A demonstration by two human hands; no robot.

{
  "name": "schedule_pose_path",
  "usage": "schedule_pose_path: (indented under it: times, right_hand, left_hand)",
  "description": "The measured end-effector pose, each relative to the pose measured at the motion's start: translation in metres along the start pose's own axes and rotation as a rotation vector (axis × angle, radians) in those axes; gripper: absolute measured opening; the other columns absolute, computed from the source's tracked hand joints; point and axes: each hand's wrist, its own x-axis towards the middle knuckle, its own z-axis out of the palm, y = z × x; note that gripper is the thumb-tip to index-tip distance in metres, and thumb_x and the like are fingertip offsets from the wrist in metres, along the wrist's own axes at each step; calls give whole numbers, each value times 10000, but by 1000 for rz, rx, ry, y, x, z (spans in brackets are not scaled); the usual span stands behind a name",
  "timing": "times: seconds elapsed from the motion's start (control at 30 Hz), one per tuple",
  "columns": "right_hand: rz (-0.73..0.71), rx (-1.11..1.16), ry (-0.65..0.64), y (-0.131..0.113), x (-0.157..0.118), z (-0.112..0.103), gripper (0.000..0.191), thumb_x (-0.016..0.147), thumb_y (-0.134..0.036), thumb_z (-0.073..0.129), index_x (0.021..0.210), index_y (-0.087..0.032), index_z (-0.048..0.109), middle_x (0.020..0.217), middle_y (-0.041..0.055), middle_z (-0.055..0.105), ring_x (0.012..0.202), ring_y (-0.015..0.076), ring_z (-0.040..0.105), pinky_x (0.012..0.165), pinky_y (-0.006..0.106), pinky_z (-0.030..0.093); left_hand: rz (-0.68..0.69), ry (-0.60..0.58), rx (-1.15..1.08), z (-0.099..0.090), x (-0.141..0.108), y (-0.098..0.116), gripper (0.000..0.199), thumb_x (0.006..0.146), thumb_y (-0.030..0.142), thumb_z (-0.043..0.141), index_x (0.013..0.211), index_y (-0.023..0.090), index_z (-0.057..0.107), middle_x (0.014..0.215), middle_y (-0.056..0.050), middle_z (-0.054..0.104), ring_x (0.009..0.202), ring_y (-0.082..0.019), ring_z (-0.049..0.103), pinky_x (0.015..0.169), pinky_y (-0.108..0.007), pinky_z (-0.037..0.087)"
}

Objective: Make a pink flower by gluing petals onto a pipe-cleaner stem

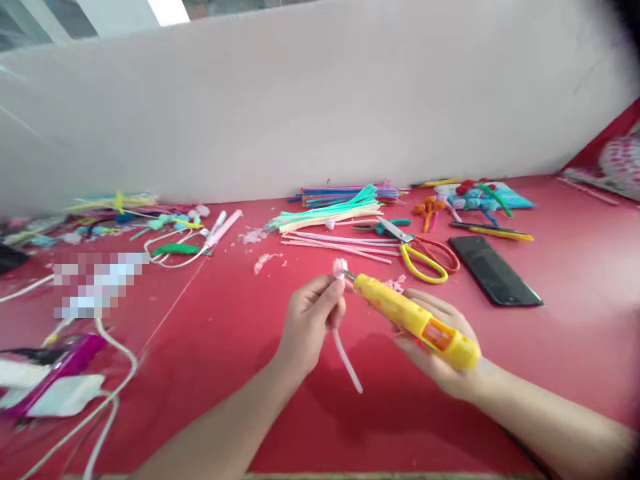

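Note:
Between the thumb and fingers of my left hand point(313, 317) is a pink pipe cleaner point(347, 363). Its bunched pink top point(339, 268) sticks up above the fingertips, and its stem hangs down toward the right. My right hand point(440, 333) is wrapped round a yellow tool point(415, 320) with an orange window in its side. The tool's narrow metal tip touches or nearly touches the bunched top; the gap is too small to tell. Palm and some fingers of my right hand are hidden behind the tool.
Scissors point(424, 264) lie beyond the tool, beside a black phone point(493, 270). Bundles of pipe cleaners point(327, 215) lie near the white wall point(320, 100). Pink scraps point(265, 262) are scattered on the red table point(215, 387). White cables point(113, 400) and a purple object point(75, 363) are at left.

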Motion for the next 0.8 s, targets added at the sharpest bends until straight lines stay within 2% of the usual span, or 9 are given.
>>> schedule_pose_path:
  times: [0.8]
  right_hand:
    - [28,-52,-60,3,-4,4,201,876,-311,520,721,-222,428,692,19,572,614,160,555,536,285,413]
  left_hand:
    - [-22,11,-21,0,0,2,273,876,334,562,666,159,549,460,57,454,406,-34,324,371,-149,215]
